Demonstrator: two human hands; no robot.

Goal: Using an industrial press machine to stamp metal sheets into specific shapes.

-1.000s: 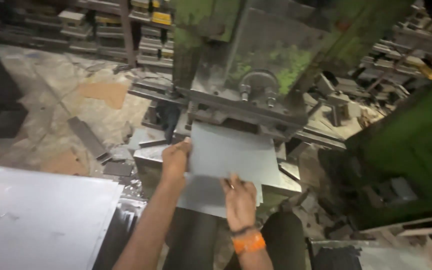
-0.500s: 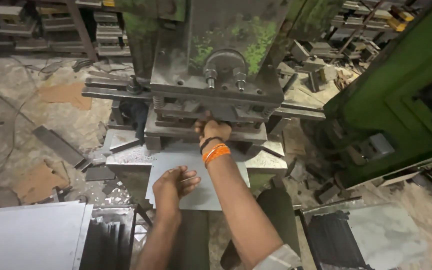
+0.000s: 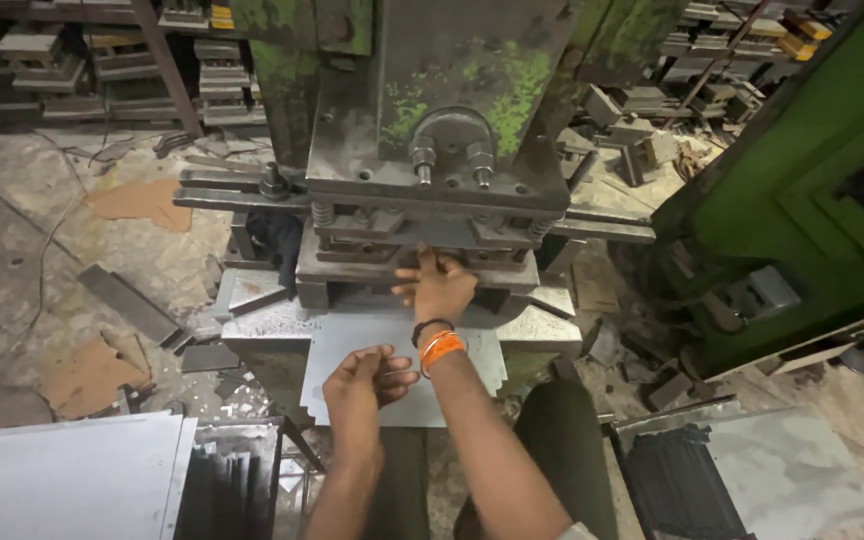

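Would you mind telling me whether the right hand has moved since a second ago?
Yes. The right hand has gone forward, from the near edge of the metal sheet up to the press die.

We see no screens, signs or labels here. The nearest to packaging are flattened brown cardboard scraps (image 3: pixel 139 200) on the workshop floor, left of the press.
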